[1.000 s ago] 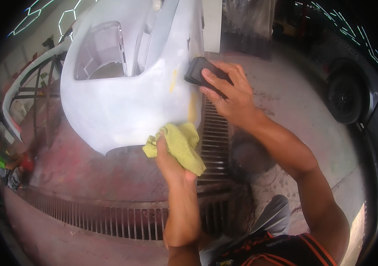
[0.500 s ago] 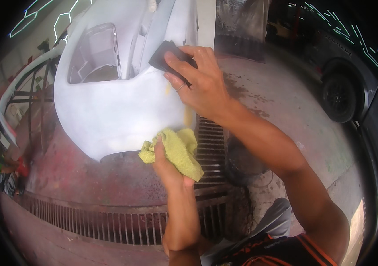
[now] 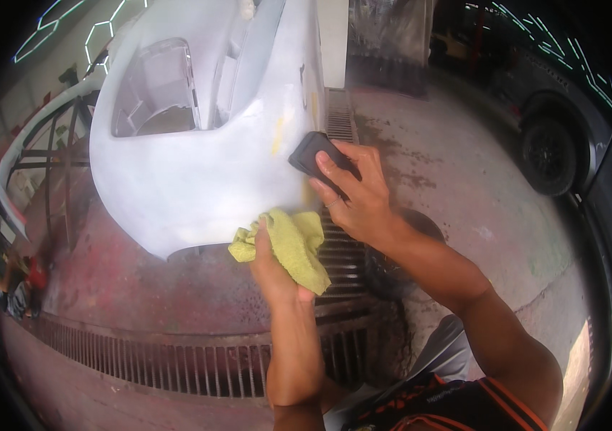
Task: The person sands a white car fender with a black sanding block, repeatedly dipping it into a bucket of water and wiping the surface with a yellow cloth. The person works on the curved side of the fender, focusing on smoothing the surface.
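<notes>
The block [image 3: 318,153] sits at the bumper's right-hand edge, up and to the left of the right hand [image 3: 360,194], which grips it with the thumb across its top face. The block's long axis slants from the upper left, at the bumper [image 3: 191,176], down toward the lower right and into the palm; the far end is hidden by the fingers. Its left end overlaps the white surface in this view, but whether it presses there I cannot tell. The right hand is the nearer one to it; the left hand [image 3: 273,269] is lower and to the left, closed on a crumpled yellow-green cloth [image 3: 293,248] at the bumper's lower edge. A yellow patch [image 3: 278,136] shows on the bumper just left of the block and slightly above it. The floor grate [image 3: 343,262] runs below, beyond the cloth's right side.
</notes>
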### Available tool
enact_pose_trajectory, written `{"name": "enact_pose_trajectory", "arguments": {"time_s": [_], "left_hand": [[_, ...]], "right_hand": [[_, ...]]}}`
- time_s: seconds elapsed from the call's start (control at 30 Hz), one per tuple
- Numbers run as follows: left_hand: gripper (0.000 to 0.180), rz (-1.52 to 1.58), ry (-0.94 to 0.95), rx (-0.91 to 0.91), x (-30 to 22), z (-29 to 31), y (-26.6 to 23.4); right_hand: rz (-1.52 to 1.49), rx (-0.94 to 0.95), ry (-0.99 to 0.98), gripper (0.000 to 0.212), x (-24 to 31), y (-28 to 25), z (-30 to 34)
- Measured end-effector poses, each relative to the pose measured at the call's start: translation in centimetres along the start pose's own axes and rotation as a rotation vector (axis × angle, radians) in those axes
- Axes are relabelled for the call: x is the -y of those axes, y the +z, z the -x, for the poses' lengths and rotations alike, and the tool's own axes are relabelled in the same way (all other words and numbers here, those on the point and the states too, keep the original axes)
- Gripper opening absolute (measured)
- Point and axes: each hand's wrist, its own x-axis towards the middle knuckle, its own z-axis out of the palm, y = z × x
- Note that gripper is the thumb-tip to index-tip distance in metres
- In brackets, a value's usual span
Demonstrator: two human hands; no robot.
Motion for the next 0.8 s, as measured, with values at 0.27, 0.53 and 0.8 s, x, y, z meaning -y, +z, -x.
{"name": "enact_pose_trajectory", "arguments": {"time_s": [0.27, 0.53, 0.8], "left_hand": [[0.031, -0.024, 0.016, -0.057, 0.6, -0.1, 0.3], [0.031, -0.042, 0.010, -0.048, 0.7, -0.7, -0.7], [0.030, -0.022, -0.014, -0.033, 0.5, -0.7, -0.5]], "right_hand": [[0.031, -0.042, -0.116, 0.060, -0.3, 2.5, -8.1], [0.044, 0.007, -0.155, 0.060, -1.2, 1.2, -5.7], [0.059, 0.011, -0.178, 0.057, -1.9, 1.4, -5.9]]}}
